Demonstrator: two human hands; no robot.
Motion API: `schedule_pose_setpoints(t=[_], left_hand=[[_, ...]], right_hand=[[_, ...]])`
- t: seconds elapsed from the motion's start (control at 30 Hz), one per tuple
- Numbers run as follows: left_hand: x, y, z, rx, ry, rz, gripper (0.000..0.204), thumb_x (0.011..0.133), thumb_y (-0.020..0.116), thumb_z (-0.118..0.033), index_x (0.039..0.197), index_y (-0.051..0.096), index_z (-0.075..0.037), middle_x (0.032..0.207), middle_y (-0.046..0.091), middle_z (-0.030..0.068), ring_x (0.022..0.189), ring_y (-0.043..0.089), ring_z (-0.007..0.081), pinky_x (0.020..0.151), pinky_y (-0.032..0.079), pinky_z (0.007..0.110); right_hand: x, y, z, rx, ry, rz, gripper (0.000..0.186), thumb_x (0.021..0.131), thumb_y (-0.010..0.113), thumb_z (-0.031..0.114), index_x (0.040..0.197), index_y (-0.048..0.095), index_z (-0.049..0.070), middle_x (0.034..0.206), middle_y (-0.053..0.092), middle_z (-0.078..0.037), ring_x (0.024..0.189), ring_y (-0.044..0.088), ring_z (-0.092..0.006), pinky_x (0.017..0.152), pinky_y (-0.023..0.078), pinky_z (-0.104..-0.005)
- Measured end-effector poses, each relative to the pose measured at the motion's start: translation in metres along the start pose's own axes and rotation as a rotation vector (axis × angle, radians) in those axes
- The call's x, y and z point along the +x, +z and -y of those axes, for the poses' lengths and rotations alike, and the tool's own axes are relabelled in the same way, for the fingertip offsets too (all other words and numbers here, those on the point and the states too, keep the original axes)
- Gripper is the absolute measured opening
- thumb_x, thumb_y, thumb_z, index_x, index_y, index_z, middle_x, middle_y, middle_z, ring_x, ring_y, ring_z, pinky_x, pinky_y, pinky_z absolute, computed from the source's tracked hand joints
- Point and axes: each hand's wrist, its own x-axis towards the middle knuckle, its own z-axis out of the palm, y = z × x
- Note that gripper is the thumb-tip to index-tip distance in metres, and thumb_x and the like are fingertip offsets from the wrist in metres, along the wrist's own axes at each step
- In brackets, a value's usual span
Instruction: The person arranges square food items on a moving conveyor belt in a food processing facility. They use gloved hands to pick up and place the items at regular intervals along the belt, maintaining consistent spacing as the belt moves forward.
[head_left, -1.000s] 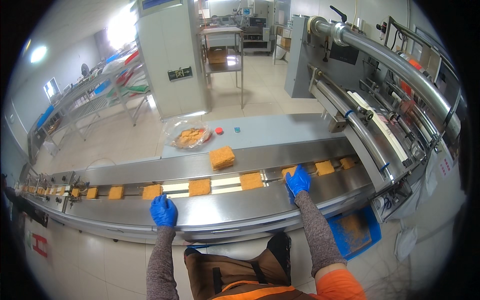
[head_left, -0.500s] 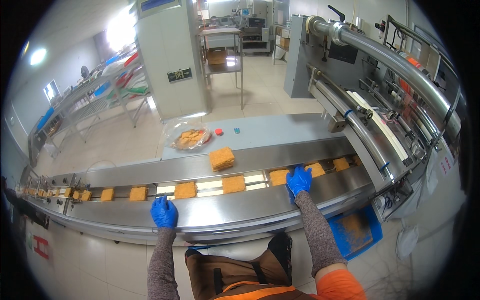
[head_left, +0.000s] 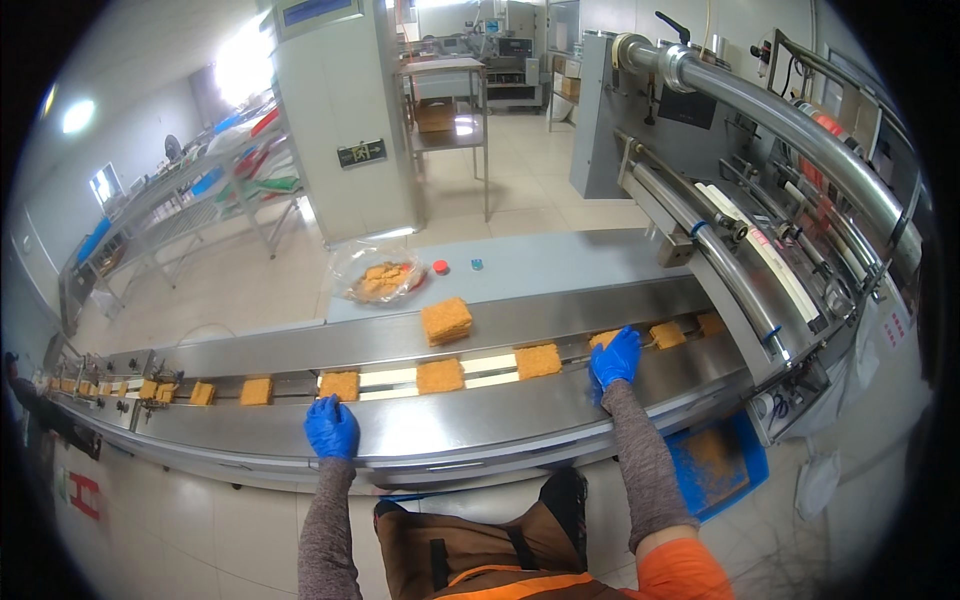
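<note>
A row of golden-brown, biscuit-like squares, some visibly stacked, lies along the conveyor channel (head_left: 400, 378). My left hand (head_left: 331, 427), in a blue glove, rests on the steel front ledge with its fingers loosely out and nothing in it. Just beyond its fingertips is one square (head_left: 339, 386). My right hand (head_left: 616, 358), also blue-gloved, reaches over the channel, its fingers apart at another square (head_left: 603, 340) and partly covering it. Further squares lie to the left (head_left: 440, 376) and right (head_left: 668, 335) of it. A separate stack (head_left: 446, 321) sits on the far steel ledge.
Behind the conveyor, a clear bag of broken pieces (head_left: 385, 280) lies on a grey surface beside a red cap (head_left: 440, 267) and a small blue-green item (head_left: 477, 265). A roller machine (head_left: 740, 240) stands at the right. A blue bin (head_left: 715, 462) is on the floor below.
The squares in the channel have shifted left. My right hand has moved slightly right, from a gap between squares to over one. My left hand has stayed nearly in place.
</note>
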Motion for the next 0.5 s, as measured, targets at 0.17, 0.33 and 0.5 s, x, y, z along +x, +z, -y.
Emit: schedule_pose_setpoints(t=[0.17,0.33,0.5], left_hand=[[0.003,-0.010,-0.004,0.023,-0.011,0.029,0.015,0.082,0.063,-0.008,0.096,0.068,-0.005,0.094,0.065,0.0156,0.091,0.062,0.0344,0.079,0.051,0.045],[0.005,-0.011,-0.008,0.007,-0.061,0.099,0.013,0.082,0.063,-0.008,0.093,0.067,-0.003,0.091,0.064,0.0154,0.088,0.062,0.0347,0.076,0.051,0.045],[0.003,-0.008,-0.006,0.010,-0.002,0.004,0.013,0.081,0.063,-0.008,0.092,0.067,-0.004,0.090,0.065,0.0149,0.089,0.062,0.0351,0.076,0.051,0.046]], right_hand=[[0.003,-0.026,0.007,-0.176,-0.002,0.173,0.088,0.090,0.058,0.046,0.153,0.024,-0.005,0.155,0.024,-0.033,0.145,0.025,-0.0457,0.121,0.018,-0.0523],[0.008,-0.030,0.002,-0.096,-0.134,-0.006,0.063,0.086,0.062,0.039,0.128,0.054,-0.007,0.133,0.051,-0.029,0.122,0.050,-0.0432,0.105,0.040,-0.0497],[0.005,-0.028,0.002,-0.017,-0.212,0.077,0.041,0.086,0.062,0.035,0.099,0.069,-0.003,0.100,0.068,-0.025,0.093,0.065,-0.0403,0.083,0.051,-0.0489]])
